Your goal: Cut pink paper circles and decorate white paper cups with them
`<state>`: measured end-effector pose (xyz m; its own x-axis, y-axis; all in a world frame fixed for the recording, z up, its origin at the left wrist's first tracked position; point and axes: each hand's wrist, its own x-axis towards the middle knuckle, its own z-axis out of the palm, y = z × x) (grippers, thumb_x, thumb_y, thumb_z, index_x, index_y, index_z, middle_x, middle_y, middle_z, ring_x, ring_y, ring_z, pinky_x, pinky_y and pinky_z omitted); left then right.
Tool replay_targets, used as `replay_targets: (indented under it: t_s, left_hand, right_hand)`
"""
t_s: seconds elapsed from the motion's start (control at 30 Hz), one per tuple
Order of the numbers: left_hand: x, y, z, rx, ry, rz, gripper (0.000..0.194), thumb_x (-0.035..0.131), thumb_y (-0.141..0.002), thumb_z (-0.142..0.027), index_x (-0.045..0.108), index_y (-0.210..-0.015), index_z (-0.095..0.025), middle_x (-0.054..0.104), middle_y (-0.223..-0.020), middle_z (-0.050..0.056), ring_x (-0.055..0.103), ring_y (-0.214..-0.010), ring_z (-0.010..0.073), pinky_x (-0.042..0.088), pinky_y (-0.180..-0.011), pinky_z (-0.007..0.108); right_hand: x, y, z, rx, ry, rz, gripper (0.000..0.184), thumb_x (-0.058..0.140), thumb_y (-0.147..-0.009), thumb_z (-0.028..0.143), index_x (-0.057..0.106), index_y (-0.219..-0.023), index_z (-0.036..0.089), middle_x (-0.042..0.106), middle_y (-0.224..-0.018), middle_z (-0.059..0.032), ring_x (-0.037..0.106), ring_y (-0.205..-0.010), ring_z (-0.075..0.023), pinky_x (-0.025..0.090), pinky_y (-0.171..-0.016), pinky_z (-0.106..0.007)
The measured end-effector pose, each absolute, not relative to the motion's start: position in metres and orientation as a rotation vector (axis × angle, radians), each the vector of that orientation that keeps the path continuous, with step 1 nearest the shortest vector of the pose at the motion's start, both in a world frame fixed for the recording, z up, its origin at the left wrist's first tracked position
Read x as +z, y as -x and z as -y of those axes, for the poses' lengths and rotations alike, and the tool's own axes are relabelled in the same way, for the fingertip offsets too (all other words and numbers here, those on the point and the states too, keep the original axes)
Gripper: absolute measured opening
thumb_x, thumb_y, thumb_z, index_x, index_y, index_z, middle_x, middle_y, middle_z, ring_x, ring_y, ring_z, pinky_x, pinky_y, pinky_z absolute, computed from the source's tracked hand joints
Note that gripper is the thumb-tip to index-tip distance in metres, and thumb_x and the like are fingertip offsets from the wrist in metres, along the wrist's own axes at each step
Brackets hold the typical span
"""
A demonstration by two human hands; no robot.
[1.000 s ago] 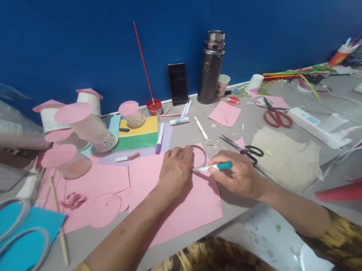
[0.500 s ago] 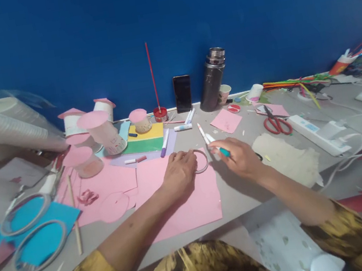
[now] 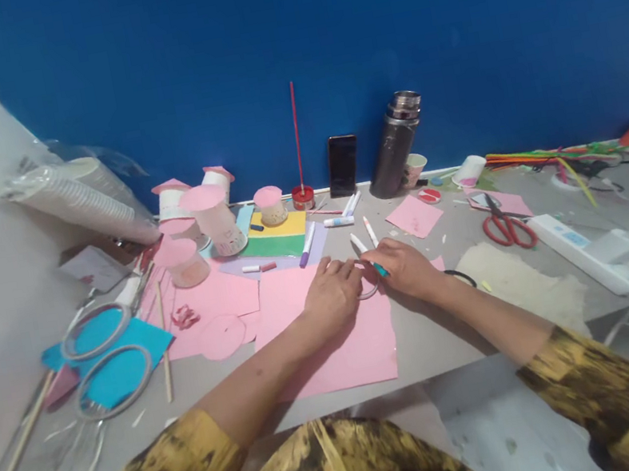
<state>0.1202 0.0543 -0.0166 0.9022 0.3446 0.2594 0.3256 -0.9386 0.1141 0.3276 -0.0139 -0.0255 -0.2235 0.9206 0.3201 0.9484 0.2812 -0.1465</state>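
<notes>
Two grey rings (image 3: 149, 365) lie on blue paper (image 3: 158, 344) at the far left, below a slanting stack of white cups (image 3: 94, 197). Right of them is a thin wooden stick (image 3: 164, 343), then a cluster of pink-topped cups (image 3: 211, 221) behind some flat pink paper (image 3: 230, 291). Near the middle, a larger pink sheet (image 3: 337, 361) is spread on the grey table (image 3: 212, 379). The left hand (image 3: 334, 293) rests palm down on it, fingers close together, their tips at the left side of a thin grey hoop (image 3: 370, 295) (whether they pinch it or only press it, I cannot tell). That hoop lies at the sheet's upper right, between the hands. Behind stand a dark phone (image 3: 343, 165) and a dark bottle (image 3: 397, 149). The right hand (image 3: 409, 267) pinches a marker (image 3: 380, 269) with a teal end, just beside the hoop; the writing tip is too small to make out. Farther right come a ragged beige piece (image 3: 516, 273), red-handled scissors (image 3: 509, 229) and a white power strip (image 3: 585, 253).
</notes>
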Motion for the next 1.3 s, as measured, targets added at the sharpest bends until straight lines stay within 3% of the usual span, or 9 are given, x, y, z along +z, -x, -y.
replay_targets:
  t_s: [0.2,0.37,0.53,0.7,0.8,0.9,1.03,1.17,1.3]
  left_hand:
    - [-0.011,-0.137,-0.027,0.425,-3.005,-0.730,0.028,0.048,-0.096,-0.015,0.059,-0.120,-0.007,0.069,-0.111,0.022,0.063,-0.110,0.0334,0.031,-0.115,0.054]
    - [-0.011,-0.152,-0.004,0.353,-3.064,-1.008,0.038,0.044,-0.092,-0.006,0.059,-0.127,0.001,0.068,-0.120,0.027,0.060,-0.119,0.0350,0.029,-0.113,0.049]
    - [-0.015,-0.163,0.005,0.382,-3.044,-1.150,0.043,0.050,-0.091,-0.010,0.061,-0.131,-0.003,0.069,-0.123,0.026,0.060,-0.116,0.0355,0.033,-0.106,0.051]
    - [-0.005,-0.173,0.009,0.289,-3.001,-1.187,0.040,0.056,-0.088,-0.015,0.068,-0.126,-0.007,0.072,-0.111,0.026,0.063,-0.100,0.0367,0.040,-0.086,0.051]
    - [0.001,-0.179,0.010,0.111,-2.981,-1.151,0.039,0.064,-0.082,-0.016,0.074,-0.119,-0.008,0.073,-0.108,0.026,0.062,-0.102,0.0407,0.040,-0.083,0.053]
    - [0.000,-0.187,0.013,0.033,-2.889,-1.162,0.052,0.069,-0.079,-0.018,0.070,-0.129,-0.004,0.069,-0.124,0.028,0.056,-0.121,0.0476,0.036,-0.098,0.062]
    - [-0.008,-0.197,0.015,0.093,-2.761,-1.216,0.064,0.069,-0.078,-0.016,0.061,-0.140,-0.003,0.060,-0.142,0.028,0.044,-0.138,0.0483,0.029,-0.111,0.067]
    - [-0.013,-0.206,0.012,0.131,-2.649,-1.233,0.058,0.064,-0.076,-0.006,0.066,-0.135,-0.005,0.066,-0.135,0.025,0.051,-0.134,0.0425,0.036,-0.110,0.063]
    - [-0.017,-0.212,0.012,0.253,-2.512,-1.226,0.052,0.058,-0.077,0.000,0.074,-0.125,-0.013,0.071,-0.128,0.019,0.056,-0.128,0.0395,0.043,-0.107,0.059]
  right_hand:
    - [-0.027,-0.328,0.017,-0.108,1.624,2.219,0.024,0.057,-0.092,0.007,0.069,-0.109,0.018,0.070,-0.087,-0.0085,0.055,-0.086,-0.0242,0.043,-0.076,-0.031]
    - [-0.027,-0.326,0.017,-0.113,1.592,2.182,0.024,0.055,-0.091,0.008,0.070,-0.107,0.019,0.071,-0.087,-0.0087,0.058,-0.085,-0.0252,0.046,-0.074,-0.032]
    - [-0.024,-0.327,0.015,-0.126,1.591,2.190,0.024,0.055,-0.093,0.014,0.072,-0.109,0.019,0.073,-0.089,-0.0099,0.062,-0.084,-0.0262,0.049,-0.075,-0.034]
    - [0.013,-0.334,0.010,-0.205,1.613,1.976,0.026,0.055,-0.098,0.036,0.075,-0.107,0.021,0.077,-0.094,-0.0107,0.068,-0.087,-0.0278,0.052,-0.080,-0.039]
    - [0.053,-0.332,0.001,-0.032,1.656,1.709,0.032,0.060,-0.096,0.046,0.077,-0.108,0.021,0.075,-0.078,-0.0055,0.066,-0.068,-0.0217,0.051,-0.065,-0.033]
    - [0.085,-0.317,-0.012,0.195,1.629,1.639,0.035,0.061,-0.095,0.051,0.078,-0.096,0.019,0.069,-0.067,-0.0020,0.055,-0.052,-0.0151,0.041,-0.051,-0.028]
    - [0.095,-0.279,-0.026,0.385,1.611,1.894,0.030,0.061,-0.092,0.043,0.071,-0.080,0.018,0.066,-0.064,-0.0009,0.057,-0.058,-0.0153,0.041,-0.056,-0.027]
    - [0.085,-0.249,-0.031,0.404,1.641,2.354,0.029,0.054,-0.094,0.041,0.063,-0.076,0.020,0.066,-0.067,-0.0010,0.059,-0.065,-0.0172,0.042,-0.064,-0.028]
    - [0.082,-0.235,-0.030,0.207,1.675,2.692,0.030,0.049,-0.098,0.038,0.060,-0.076,0.020,0.070,-0.081,-0.0058,0.064,-0.079,-0.0219,0.042,-0.073,-0.032]
